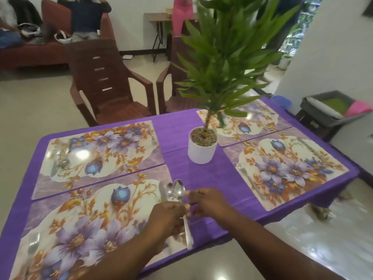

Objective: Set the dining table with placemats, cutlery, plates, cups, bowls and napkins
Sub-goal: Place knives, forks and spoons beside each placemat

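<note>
Several floral placemats lie on the purple-covered table (pixel 181 174). At the right edge of the near left placemat (pixel 84 225), my left hand (pixel 167 217) grips the handle of a spoon (pixel 179 190). A second spoon (pixel 170 191) and a knife (pixel 162 191) lie beside it on the mat. My right hand (pixel 207 201) is just right of the spoon, its fingers curled near the handle. A fork (pixel 33 246) lies at the mat's left edge. The far left placemat (pixel 105 150) carries cutlery (pixel 59 160), and a fork (pixel 249 180) lies on the near right placemat (pixel 286 168).
A white pot with a tall green plant (pixel 202 150) stands in the table's middle. Two brown plastic chairs (pixel 109 83) stand at the far side. A grey bin (pixel 331 110) with green and pink items sits at the right. A sofa is at the back left.
</note>
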